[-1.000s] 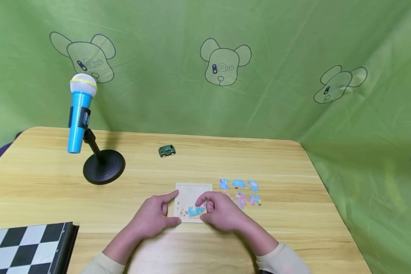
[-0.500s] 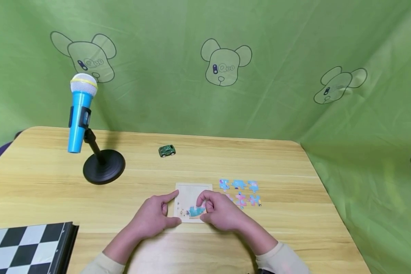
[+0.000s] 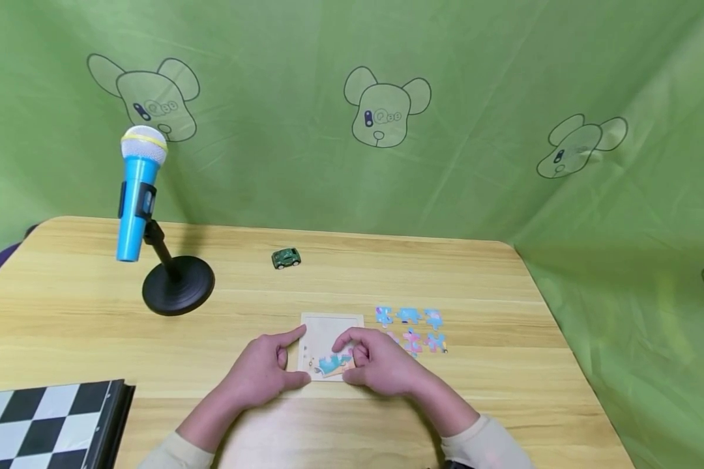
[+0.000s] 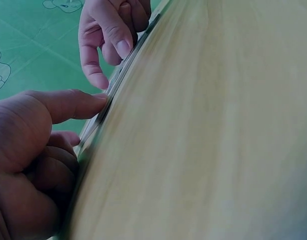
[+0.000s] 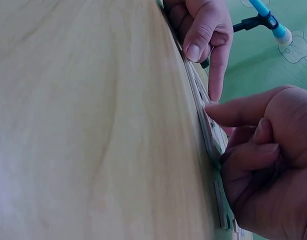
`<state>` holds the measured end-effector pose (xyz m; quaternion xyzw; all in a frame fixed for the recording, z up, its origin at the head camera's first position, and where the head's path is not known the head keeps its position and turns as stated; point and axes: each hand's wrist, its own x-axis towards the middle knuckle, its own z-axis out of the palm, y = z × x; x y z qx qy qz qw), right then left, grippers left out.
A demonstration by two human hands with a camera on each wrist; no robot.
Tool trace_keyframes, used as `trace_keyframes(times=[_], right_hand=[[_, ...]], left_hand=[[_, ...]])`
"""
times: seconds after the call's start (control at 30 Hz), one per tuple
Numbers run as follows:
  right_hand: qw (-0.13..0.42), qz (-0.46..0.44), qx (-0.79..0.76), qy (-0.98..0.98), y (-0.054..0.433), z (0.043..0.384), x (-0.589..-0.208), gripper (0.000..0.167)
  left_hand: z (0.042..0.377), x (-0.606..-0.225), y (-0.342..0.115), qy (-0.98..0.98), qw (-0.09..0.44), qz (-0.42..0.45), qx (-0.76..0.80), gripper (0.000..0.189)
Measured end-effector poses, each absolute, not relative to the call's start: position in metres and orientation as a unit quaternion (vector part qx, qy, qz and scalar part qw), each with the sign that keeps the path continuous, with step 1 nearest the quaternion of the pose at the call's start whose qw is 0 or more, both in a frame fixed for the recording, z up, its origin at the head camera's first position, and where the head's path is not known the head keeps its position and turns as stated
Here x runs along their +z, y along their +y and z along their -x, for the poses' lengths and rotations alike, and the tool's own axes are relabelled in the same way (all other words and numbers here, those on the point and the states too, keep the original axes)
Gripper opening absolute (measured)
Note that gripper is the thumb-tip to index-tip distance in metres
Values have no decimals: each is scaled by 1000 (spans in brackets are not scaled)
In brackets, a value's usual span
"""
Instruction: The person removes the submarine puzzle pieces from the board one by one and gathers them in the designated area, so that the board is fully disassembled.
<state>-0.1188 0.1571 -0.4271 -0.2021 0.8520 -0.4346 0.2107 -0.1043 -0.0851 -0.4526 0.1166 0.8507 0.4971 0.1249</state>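
Observation:
A pale square puzzle board (image 3: 319,332) lies on the table in front of the person. My left hand (image 3: 264,370) rests at its left side, index finger and thumb stretched out and touching the edge, the other fingers folded under. Over the board's lower right is my right hand (image 3: 381,361), its bent index finger and thumb at a teal and orange puzzle piece (image 3: 328,365), which sits slightly tilted on the board. The right hand hides part of that piece. Both wrist views look along the table edge, with the left hand (image 4: 28,145) and right hand (image 5: 278,150) at the thin board.
Several loose blue and pink puzzle pieces (image 3: 409,316) lie right of the board. Behind it stands a green toy car (image 3: 285,258). A blue microphone (image 3: 133,202) on a black stand (image 3: 178,286) is at the left, with a checkered board (image 3: 41,423) at the front left.
The teal and orange puzzle piece has turned a little under the right hand, its right end rising. The left hand and the puzzle board stay where they were.

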Motion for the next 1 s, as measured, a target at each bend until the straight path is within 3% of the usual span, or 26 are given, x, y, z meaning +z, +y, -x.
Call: trace_keyframes(times=[0.57,1.0], right_hand=[[165,192,-404,879,156,109,-415,28],[147,156,-438,873,206,98,-413,32]], left_hand=[[104,-450,-85,853,127,-116,492,80],[103,-450,-84,851,129,-118,496,81]])
